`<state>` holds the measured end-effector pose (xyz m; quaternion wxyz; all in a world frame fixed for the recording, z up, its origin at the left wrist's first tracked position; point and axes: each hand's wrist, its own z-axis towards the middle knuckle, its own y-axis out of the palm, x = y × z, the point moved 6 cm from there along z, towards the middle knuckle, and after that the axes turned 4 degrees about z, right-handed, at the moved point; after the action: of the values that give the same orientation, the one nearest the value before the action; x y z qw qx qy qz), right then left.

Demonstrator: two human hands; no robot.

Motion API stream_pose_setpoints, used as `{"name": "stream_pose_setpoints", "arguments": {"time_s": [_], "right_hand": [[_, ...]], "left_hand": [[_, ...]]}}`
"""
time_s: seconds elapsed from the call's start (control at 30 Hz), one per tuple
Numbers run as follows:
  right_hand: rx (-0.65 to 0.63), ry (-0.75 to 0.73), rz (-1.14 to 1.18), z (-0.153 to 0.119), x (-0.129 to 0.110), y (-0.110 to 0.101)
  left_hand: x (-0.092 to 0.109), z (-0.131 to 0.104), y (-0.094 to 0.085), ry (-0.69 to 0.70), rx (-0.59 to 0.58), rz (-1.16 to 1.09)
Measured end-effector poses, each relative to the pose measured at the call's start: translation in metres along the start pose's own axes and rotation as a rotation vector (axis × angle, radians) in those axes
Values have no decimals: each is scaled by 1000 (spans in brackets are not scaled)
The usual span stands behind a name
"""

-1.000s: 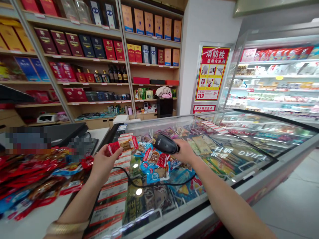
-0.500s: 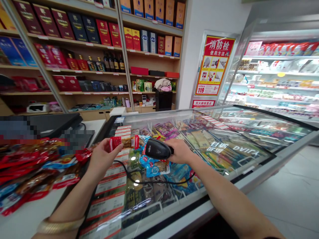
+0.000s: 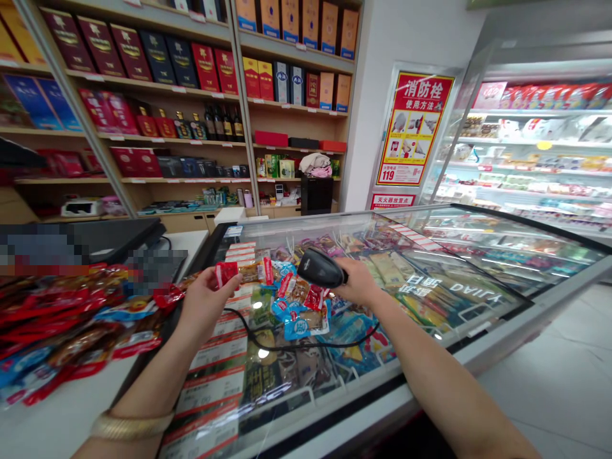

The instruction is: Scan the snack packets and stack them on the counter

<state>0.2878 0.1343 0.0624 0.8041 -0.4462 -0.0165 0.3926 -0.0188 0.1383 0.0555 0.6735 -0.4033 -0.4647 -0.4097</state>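
My left hand pinches one end of a red-ended snack packet with a clear middle showing brown food. In my right hand is a black barcode scanner, its head pointing left above the glass. Under and beside the scanner lie several blue and red snack packets on the glass freezer lid. The scanner's black cable loops across the lid below them. On the left, a heap of similar red and blue packets covers part of the white counter.
Frozen goods show through the freezer glass, and price labels run along its left side. A dark monitor or till stands behind the heap. Shelves of boxed bottles line the back wall, with a lit display fridge on the right.
My right hand has moved the scanner right and slightly up, away from the held packet, uncovering red packets on the pile. The left hand keeps its pinch; the view has shifted slightly.
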Motion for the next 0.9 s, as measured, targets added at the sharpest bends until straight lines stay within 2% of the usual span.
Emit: {"name": "stream_pose_setpoints", "arguments": {"time_s": [0.07, 0.13, 0.27, 0.37, 0.47, 0.57, 0.67, 0.73, 0.9], "right_hand": [[57, 101, -24, -1, 16, -10], [107, 189, -58, -3, 30, -19], [131, 295, -90, -6, 45, -27], [124, 298, -83, -6, 47, -26], [111, 306, -106, -7, 49, -23], [76, 310, -130, -7, 51, -20], [60, 309, -121, -7, 52, -19], [60, 313, -109, -7, 52, -18], [43, 316, -127, -7, 52, -16]], "left_hand": [[-1, 2, 11, -65, -1, -96], [0, 4, 30, -102, -55, -129], [7, 4, 72, -97, -187, -31], [9, 3, 88, -12, -212, 133], [12, 2, 90, 176, -163, 390], [12, 1, 82, 320, -71, 568], [14, 6, 65, 411, -23, 632], [15, 15, 43, 419, 39, 713], [1, 43, -33, 327, 298, 899]]}}
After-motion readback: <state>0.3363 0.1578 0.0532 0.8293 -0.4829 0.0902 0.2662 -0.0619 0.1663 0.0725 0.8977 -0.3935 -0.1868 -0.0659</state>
